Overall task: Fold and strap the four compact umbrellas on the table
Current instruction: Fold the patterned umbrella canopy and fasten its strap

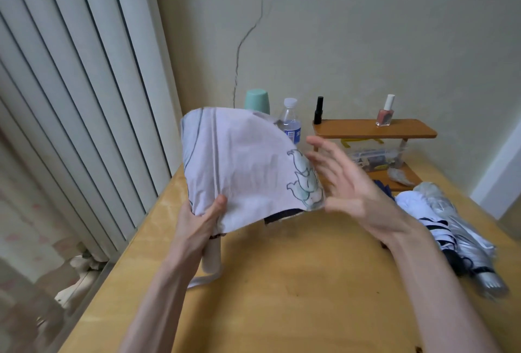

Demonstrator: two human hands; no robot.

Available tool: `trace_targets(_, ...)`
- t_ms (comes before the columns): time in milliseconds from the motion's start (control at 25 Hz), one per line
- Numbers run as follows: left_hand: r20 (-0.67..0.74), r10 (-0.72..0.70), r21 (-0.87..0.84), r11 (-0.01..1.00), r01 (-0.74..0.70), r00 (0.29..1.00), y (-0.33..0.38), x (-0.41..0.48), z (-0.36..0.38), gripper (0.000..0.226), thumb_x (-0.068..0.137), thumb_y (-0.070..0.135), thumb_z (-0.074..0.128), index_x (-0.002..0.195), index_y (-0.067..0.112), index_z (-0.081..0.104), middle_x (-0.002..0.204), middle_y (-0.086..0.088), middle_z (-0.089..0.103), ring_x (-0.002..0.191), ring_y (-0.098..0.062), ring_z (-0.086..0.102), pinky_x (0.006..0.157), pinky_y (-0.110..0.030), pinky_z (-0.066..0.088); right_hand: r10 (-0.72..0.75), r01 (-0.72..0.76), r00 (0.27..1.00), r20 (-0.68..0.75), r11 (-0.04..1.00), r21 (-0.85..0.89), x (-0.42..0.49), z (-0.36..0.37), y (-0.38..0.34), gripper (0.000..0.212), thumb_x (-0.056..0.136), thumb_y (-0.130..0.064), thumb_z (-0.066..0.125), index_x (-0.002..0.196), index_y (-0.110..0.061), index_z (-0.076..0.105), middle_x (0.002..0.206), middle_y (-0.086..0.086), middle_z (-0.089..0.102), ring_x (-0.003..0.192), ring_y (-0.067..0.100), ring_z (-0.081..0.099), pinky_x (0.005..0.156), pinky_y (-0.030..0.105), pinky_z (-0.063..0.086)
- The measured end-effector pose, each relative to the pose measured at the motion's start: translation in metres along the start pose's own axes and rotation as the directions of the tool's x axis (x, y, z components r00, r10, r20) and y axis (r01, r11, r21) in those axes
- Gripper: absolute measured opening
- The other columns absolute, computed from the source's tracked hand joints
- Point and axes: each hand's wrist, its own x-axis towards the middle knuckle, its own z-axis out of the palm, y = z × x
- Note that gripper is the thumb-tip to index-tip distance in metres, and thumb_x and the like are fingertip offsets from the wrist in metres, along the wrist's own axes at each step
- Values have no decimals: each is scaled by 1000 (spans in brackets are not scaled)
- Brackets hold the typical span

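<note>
Lilac umbrella: a pale lilac fabric compact umbrella [242,166] with blue-green cartoon figures printed along one edge, held up above the desk, in front and to the left of the shelf; its canopy hangs loose and unstrapped.
Left hand: the left hand [201,223] grips the umbrella where canopy meets handle, thumb pressed on the fabric, fingers wrapped round behind.
Handle: a pale cylindrical handle [212,258] juts below that hand, a strap loop [201,281] dangling from it.
Right hand: the right hand [345,183] hovers in front of the shelf, fingers [324,156] straight and spread wide, holding nothing, just beside the printed edge; contact cannot be told.
Desk: a yellow-brown wooden desk [296,282].
Shelf: a small two-tier brown wooden shelf [408,129] at the desk's back.
Other umbrellas: a silver bundle [462,228] and a white one [414,204] lie in front and right of the shelf; dark blue fabric [382,187] shows beside them.
On the shelf: a pink nail-polish bottle [384,115] and a black bottle [318,110].
Left of the shelf: a clear plastic water bottle [290,122] and a mint-green cup [256,100].
</note>
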Motion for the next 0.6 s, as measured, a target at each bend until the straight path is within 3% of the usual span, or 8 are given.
trace_targets(40, -15, -8, -24, 1000, 8, 1000, 0, 1, 1, 82, 67, 67, 89, 123, 11, 67, 85, 9, 78, 72, -8, 74, 63, -29, 57, 35, -29, 997, 63, 995, -100, 0, 0, 2, 95, 84, 10, 75, 156, -38, 38, 155, -15, 51, 148, 5, 44, 122, 32, 38)
trace_targets(120, -31, -3, -43, 999, 1, 1000, -2, 1, 5, 78, 71, 62, 90, 126, 12, 66, 88, 9, 79, 76, -9, 75, 71, -35, 59, 108, -104, 994, 11, 977, -187, 6, 12, 10, 94, 84, -14, 89, 157, -42, 36, 155, -23, 49, 145, -2, 45, 123, 36, 38)
trace_targets(280, -7, -4, -70, 998, 3, 1000, -5, -2, 18, 70, 74, 49, 92, 129, 13, 66, 104, 1, 81, 95, -19, 79, 91, -46, 63, 131, -139, 962, -239, 990, -15, 21, 45, 16, 76, 86, -40, 83, 153, -35, 46, 147, -23, 59, 137, -4, 52, 119, 31, 40)
trace_targets(360, -3, 3, -67, 998, -3, 1000, -4, -5, 23, 69, 73, 44, 90, 131, 13, 65, 105, 3, 82, 97, -16, 78, 83, -32, 63, 149, -148, 957, -250, 989, 23, 23, 53, 20, 60, 89, -41, 81, 144, -29, 58, 137, -18, 68, 130, -1, 60, 118, 36, 43)
trace_targets(440, 23, 23, -88, 996, -21, 999, -6, -5, 27, 68, 77, 40, 91, 134, 15, 64, 112, 2, 81, 106, -18, 77, 85, -30, 62, 179, -175, 953, -245, 984, 38, 26, 60, 25, 52, 91, -42, 80, 131, -12, 67, 133, 0, 72, 127, 16, 66, 116, 46, 47)
trace_targets(520, 37, 38, -102, 994, -34, 999, -9, -5, 30, 68, 79, 36, 93, 137, 18, 63, 118, 2, 79, 112, -19, 75, 90, -32, 62, 213, -192, 943, -255, 976, 107, 29, 68, 34, 72, 92, -49, 78, 128, 10, 56, 140, 28, 57, 133, 45, 54, 116, 61, 40)
trace_targets(560, 36, 46, -108, 993, -41, 998, -9, -7, 32, 68, 78, 34, 91, 137, 19, 62, 118, 4, 79, 111, -16, 75, 89, -27, 62, 228, -188, 941, -251, 967, 174, 29, 70, 38, 73, 94, -53, 75, 132, 6, 57, 144, 27, 55, 135, 47, 52, 118, 61, 38)
trace_targets(600, 42, 57, -110, 993, -52, 998, -9, -9, 35, 67, 76, 32, 89, 136, 21, 62, 116, 7, 80, 109, -12, 76, 86, -21, 61, 253, -197, 938, -235, 952, 234, 30, 74, 42, 65, 95, -57, 70, 136, -7, 63, 146, 15, 60, 137, 36, 56, 121, 55, 38)
